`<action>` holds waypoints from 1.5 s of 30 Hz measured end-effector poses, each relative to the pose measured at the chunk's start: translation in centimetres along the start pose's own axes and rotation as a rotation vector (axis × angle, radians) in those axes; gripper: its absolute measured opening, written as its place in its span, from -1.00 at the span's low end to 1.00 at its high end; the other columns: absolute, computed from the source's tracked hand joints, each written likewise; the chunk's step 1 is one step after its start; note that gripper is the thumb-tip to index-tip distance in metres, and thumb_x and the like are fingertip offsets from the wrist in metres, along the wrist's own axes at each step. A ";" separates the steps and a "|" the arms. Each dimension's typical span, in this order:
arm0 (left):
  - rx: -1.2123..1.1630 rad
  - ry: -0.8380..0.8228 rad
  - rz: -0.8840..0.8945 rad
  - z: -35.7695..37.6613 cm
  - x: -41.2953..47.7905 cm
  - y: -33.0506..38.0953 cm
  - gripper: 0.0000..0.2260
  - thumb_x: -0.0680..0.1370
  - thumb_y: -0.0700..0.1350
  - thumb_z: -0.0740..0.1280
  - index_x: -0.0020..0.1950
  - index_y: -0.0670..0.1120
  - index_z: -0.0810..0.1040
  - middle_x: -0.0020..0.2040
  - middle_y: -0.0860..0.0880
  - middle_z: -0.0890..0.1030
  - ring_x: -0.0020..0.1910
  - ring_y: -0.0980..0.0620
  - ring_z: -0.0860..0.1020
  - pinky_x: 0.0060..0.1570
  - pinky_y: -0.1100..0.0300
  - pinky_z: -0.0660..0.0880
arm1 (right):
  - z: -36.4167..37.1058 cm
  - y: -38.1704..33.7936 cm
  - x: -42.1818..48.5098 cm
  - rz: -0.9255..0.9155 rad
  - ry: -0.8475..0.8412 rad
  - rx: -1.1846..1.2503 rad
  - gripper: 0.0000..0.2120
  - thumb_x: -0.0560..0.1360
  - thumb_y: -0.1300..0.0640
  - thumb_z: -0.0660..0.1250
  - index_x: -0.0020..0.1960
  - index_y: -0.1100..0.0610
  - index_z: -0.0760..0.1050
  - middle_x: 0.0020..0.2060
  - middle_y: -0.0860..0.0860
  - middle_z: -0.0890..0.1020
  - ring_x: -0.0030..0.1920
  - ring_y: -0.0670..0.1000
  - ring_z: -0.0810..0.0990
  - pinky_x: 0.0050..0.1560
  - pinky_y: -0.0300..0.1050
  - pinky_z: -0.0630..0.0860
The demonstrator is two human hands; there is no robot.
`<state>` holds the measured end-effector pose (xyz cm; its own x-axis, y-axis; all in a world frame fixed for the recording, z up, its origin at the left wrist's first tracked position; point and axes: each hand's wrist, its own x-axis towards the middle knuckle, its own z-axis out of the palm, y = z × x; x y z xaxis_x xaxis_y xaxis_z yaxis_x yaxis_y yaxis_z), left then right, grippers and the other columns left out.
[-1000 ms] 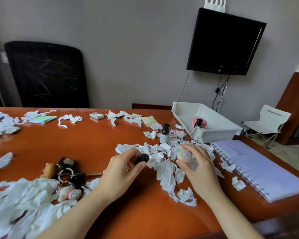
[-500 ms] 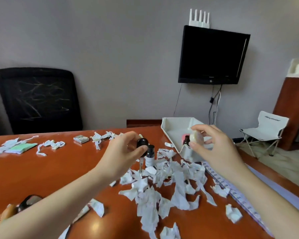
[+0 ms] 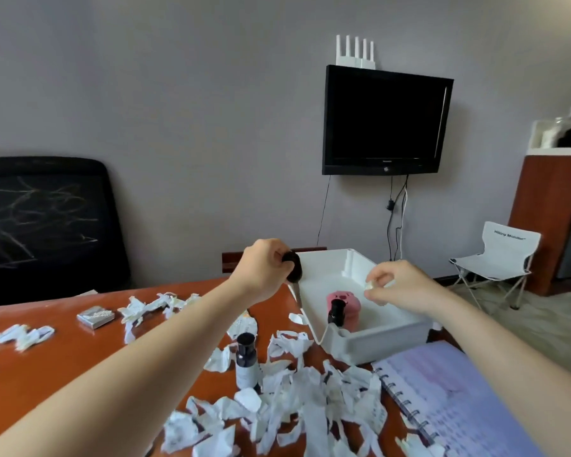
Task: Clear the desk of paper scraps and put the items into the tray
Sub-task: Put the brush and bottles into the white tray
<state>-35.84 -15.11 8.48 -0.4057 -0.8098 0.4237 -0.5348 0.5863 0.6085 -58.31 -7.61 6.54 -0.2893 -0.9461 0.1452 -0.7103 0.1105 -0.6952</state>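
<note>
A glossy orange-brown desk (image 3: 63,357) stands before a plain grey wall with a black TV (image 3: 384,120) mounted on it. The tray (image 3: 386,338), white plastic and rectangular with upright walls, sits at the desk's far right. The left hand (image 3: 261,268) hovers over the tray's left rim, fingers curled round a dropper (image 3: 293,270). Its rounded black bulb is up and its thin clear pipette points down at that rim. The right hand (image 3: 399,288) is held above the tray's middle, thumb and fingertips pinching a small pale item (image 3: 370,285) (too blurred to name). In the tray a pink rounded thing (image 3: 346,301) touches a dark-capped vial (image 3: 337,313). Crumpled white scraps (image 3: 297,400) litter the desk near the tray, around an upright black-capped bottle (image 3: 246,361). A spiral notebook (image 3: 475,400) with lilac pages lies just beside the tray's near wall.
</note>
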 end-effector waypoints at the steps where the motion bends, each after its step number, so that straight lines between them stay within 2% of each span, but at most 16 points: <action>1: 0.010 -0.007 -0.005 0.8 0.7 -0.2 -0.86 0.54 -0.25 0.26 0.04 -0.21 0.56 -0.02 -0.18 0.65 -0.07 -0.09 0.63 -0.03 0.08 0.58 | 0.0 0.3 0.7 0.033 -0.054 -0.036 -0.88 0.35 0.16 0.43 -0.12 0.11 0.56 -0.24 0.01 0.64 -0.25 0.00 0.55 -0.18 -0.16 0.43; 3: -0.005 -0.032 -0.027 2.4 1.8 -0.5 -0.84 0.55 -0.27 0.23 0.09 -0.21 0.54 0.01 -0.20 0.64 -0.08 -0.11 0.63 -0.05 0.08 0.59 | 0.3 0.8 1.8 0.098 -0.159 -0.126 -0.86 0.33 0.13 0.41 -0.12 0.09 0.56 -0.32 0.01 0.66 -0.29 -0.01 0.52 -0.18 -0.16 0.45; 5: -0.008 -0.069 -0.049 3.9 2.8 -0.8 -0.81 0.56 -0.27 0.23 0.15 -0.18 0.50 0.04 -0.21 0.62 -0.06 -0.11 0.63 -0.12 0.15 0.58 | 0.8 1.0 2.7 0.140 -0.228 -0.190 -0.81 0.31 0.13 0.40 -0.10 0.16 0.58 -0.39 0.00 0.63 -0.33 0.00 0.49 -0.24 -0.17 0.44; 7: 0.023 -0.113 -0.059 5.3 3.7 -1.1 -0.79 0.56 -0.28 0.24 0.18 -0.15 0.50 0.10 -0.19 0.59 0.01 -0.11 0.61 -0.16 0.23 0.53 | 1.3 1.1 3.5 0.151 -0.240 -0.233 -0.77 0.31 0.14 0.40 -0.09 0.24 0.61 -0.40 0.02 0.61 -0.36 0.01 0.50 -0.29 -0.22 0.45; 10: 0.085 -0.193 -0.072 6.9 4.9 -1.6 -0.79 0.54 -0.29 0.26 0.15 -0.16 0.53 0.13 -0.18 0.58 0.07 -0.12 0.58 -0.16 0.28 0.50 | 1.5 1.0 4.0 0.162 -0.263 -0.341 -0.79 0.32 0.12 0.44 -0.10 0.21 0.62 -0.41 -0.01 0.59 -0.43 -0.03 0.50 -0.37 -0.28 0.45; 12: 0.149 -0.258 -0.091 7.8 5.3 -1.8 -0.79 0.54 -0.29 0.28 0.15 -0.18 0.54 0.12 -0.18 0.58 0.06 -0.13 0.57 -0.13 0.27 0.49 | 1.3 0.8 4.2 0.178 -0.316 -0.411 -0.76 0.34 0.09 0.46 -0.06 0.19 0.61 -0.39 -0.01 0.59 -0.43 -0.04 0.50 -0.36 -0.29 0.45; 16: 0.250 -0.427 -0.144 9.7 5.6 -2.1 -0.76 0.49 -0.24 0.37 0.16 -0.21 0.56 0.09 -0.19 0.59 0.04 -0.15 0.57 0.06 0.13 0.56 | 1.2 0.5 4.3 0.218 -0.466 -0.535 -0.60 0.38 0.02 0.46 0.10 0.27 0.57 -0.26 0.05 0.56 -0.36 -0.02 0.46 -0.32 -0.25 0.41; 19: 0.343 -0.479 -0.142 10.6 5.9 -2.2 -0.71 0.49 -0.18 0.39 0.20 -0.19 0.54 0.10 -0.18 0.58 0.06 -0.15 0.57 0.11 0.10 0.54 | 1.7 0.6 4.4 0.217 -0.521 -0.582 -0.55 0.40 0.00 0.44 0.16 0.27 0.54 -0.16 0.08 0.54 -0.27 0.00 0.46 -0.28 -0.22 0.40; 22: 0.444 -0.445 -0.107 11.1 5.6 -2.9 -0.75 0.52 -0.14 0.36 0.19 -0.14 0.53 0.08 -0.13 0.58 -0.01 -0.08 0.53 0.15 0.13 0.46 | 2.1 0.9 4.3 0.204 -0.525 -0.612 -0.57 0.41 -0.01 0.42 0.18 0.21 0.54 -0.05 0.09 0.58 -0.15 0.03 0.48 -0.12 -0.18 0.41; 25: 0.544 -0.391 -0.040 11.6 4.8 -3.6 -0.81 0.55 -0.07 0.31 0.13 -0.08 0.53 0.03 -0.09 0.59 -0.07 -0.02 0.43 0.13 0.12 0.25 | 2.0 0.8 3.9 0.182 -0.537 -0.624 -0.62 0.44 -0.01 0.39 0.18 0.16 0.55 -0.04 0.05 0.57 -0.10 0.02 0.48 -0.11 -0.19 0.40; 27: 0.562 -0.370 -0.030 11.6 4.4 -3.6 -0.81 0.56 -0.04 0.29 0.14 -0.06 0.52 0.03 -0.08 0.58 -0.06 -0.02 0.42 0.10 0.13 0.19 | 1.8 0.8 3.6 0.151 -0.540 -0.628 -0.66 0.47 -0.01 0.35 0.17 0.16 0.57 -0.07 0.01 0.54 -0.09 0.00 0.48 -0.14 -0.21 0.40; 32: 0.554 -0.316 -0.007 9.3 4.2 -2.4 -0.77 0.60 -0.02 0.20 0.19 -0.08 0.48 0.12 -0.09 0.56 0.13 -0.10 0.47 0.22 0.05 0.26 | 1.2 0.3 3.0 0.149 -0.444 -0.503 -0.77 0.52 0.15 0.28 0.09 0.23 0.59 -0.09 0.04 0.58 -0.12 -0.02 0.55 -0.20 -0.24 0.47; 36: 0.579 -0.316 0.055 6.7 2.9 -1.2 -0.73 0.61 -0.03 0.17 0.23 -0.11 0.47 0.14 -0.12 0.56 0.11 -0.11 0.50 0.23 0.01 0.41 | 0.5 -1.5 2.0 0.140 -0.398 -0.470 -0.77 0.51 0.17 0.25 0.07 0.25 0.58 -0.09 0.09 0.59 -0.17 -0.01 0.58 -0.18 -0.21 0.51; 40: 0.561 -0.330 0.116 3.6 0.7 0.1 -0.73 0.62 -0.04 0.14 0.23 -0.12 0.48 0.16 -0.10 0.57 0.09 -0.08 0.53 0.13 0.07 0.49 | -0.3 -4.2 0.2 0.058 -0.352 -0.455 -0.78 0.49 0.16 0.25 0.03 0.22 0.59 0.03 0.16 0.65 -0.17 -0.02 0.57 -0.17 -0.20 0.51; 42: 0.592 -0.343 0.157 1.8 -0.8 0.6 -0.73 0.61 -0.03 0.14 0.23 -0.10 0.48 0.16 -0.08 0.57 0.09 -0.06 0.54 0.08 0.11 0.51 | -0.4 -5.5 -1.1 0.009 -0.336 -0.446 -0.79 0.49 0.11 0.26 -0.01 0.19 0.60 0.00 0.17 0.66 -0.17 -0.01 0.56 -0.17 -0.18 0.51; 45: 0.696 -0.330 0.214 -1.5 -3.4 1.1 -0.72 0.61 -0.02 0.14 0.22 -0.10 0.48 0.12 -0.06 0.59 0.05 -0.05 0.55 0.06 0.06 0.53 | 0.0 -7.2 -3.3 -0.054 -0.357 -0.425 -0.88 0.50 0.11 0.25 -0.10 0.07 0.57 -0.06 0.15 0.67 -0.21 0.00 0.54 -0.20 -0.17 0.47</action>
<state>-33.93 -11.72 8.67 -0.6919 -0.6946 0.1970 -0.7164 0.6943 -0.0679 -52.18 -5.31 11.08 -0.0624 -0.9901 -0.1261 -0.9356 0.1020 -0.3379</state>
